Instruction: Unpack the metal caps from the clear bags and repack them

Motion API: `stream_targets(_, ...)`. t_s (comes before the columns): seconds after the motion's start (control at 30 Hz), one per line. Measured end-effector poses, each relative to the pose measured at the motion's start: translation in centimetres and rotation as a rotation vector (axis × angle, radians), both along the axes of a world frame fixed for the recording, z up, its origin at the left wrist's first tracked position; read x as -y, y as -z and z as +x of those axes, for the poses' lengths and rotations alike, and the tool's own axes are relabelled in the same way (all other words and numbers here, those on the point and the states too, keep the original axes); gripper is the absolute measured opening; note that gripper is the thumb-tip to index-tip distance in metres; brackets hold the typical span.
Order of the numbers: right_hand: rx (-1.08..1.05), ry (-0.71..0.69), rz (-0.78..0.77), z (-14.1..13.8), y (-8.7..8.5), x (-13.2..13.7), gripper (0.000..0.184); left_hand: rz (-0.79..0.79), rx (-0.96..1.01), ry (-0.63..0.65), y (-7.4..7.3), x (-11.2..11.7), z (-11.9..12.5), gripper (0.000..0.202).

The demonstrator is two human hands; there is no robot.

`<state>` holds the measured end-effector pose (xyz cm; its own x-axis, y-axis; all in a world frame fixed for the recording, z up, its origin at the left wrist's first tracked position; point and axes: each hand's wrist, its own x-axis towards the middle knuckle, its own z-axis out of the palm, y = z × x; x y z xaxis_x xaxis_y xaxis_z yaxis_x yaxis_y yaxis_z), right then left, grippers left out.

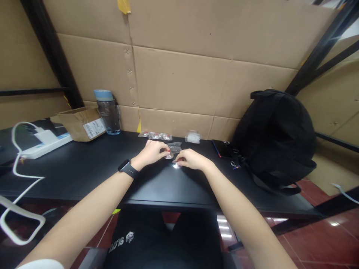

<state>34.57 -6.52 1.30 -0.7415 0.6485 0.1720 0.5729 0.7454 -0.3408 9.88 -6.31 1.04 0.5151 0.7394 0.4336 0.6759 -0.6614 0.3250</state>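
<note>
My left hand (152, 153), with a black watch (128, 169) on the wrist, is closed in a pinch on a small clear-edged disc with a red spot (168, 155). Close by on the right, the fingertips of my right hand (193, 159) are pinched on a small shiny silver disc (176, 165) just at the black tabletop. What the discs are is too small to tell. Behind both hands lies a crumpled clear plastic wrapper (175, 147). Farther back, several small red-and-silver pieces in clear packets (155, 135) form a row against the cardboard.
A white wrapped bundle (193, 137) sits at the back. To the left stand a water bottle (109, 114), an open paper bag (81, 125) and a power strip (46, 145). On the right are a phone (221, 148), keys (234, 164) and a black backpack (276, 138).
</note>
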Motion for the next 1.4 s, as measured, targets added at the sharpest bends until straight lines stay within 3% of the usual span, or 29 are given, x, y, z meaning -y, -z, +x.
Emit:
stream_targets(0.33, 0.008, 0.151, 0.028, 0.2, -0.3, 0.5, 0.015, 0.007, 0.187, -0.078, -0.1, -0.3, -0.3, 0.019)
stream_targets(0.47, -0.227, 0.082, 0.077, 0.2, -0.6, 0.4, 0.01, -0.044, 0.308, -0.075, 0.2, -0.5, -0.1, 0.023)
stream_targets(0.63, -0.555, 0.147, 0.047, -0.8, -0.3, -0.1, 0.008, -0.18, 0.427, 0.024, 0.0, -0.1, 0.8, 0.026)
stream_targets(0.73, -0.649, 0.138, -0.061, -1.8, 0.1, 0.1, 0.013, -0.241, 0.505, 0.118, -0.2, 0.2, 1.3, 0.027)
stream_targets(0.93, -0.902, 0.133, -0.485, -2.8, 0.3, 0.8, 0.029, -0.247, 0.552, 0.142, 0.1, -0.1, 1.4, 0.027)
stream_targets(1.17, -1.053, 0.154, -0.588, -3.1, 0.4, 1.0, 0.038, -0.275, 0.587, 0.113, 0.5, -0.7, 1.4, 0.029)
stream_targets(1.4, -1.068, 0.15, -0.747, -3.2, 0.9, 0.7, 0.045, -0.266, 0.538, 0.047, 1.0, -1.0, 1.2, 0.028)
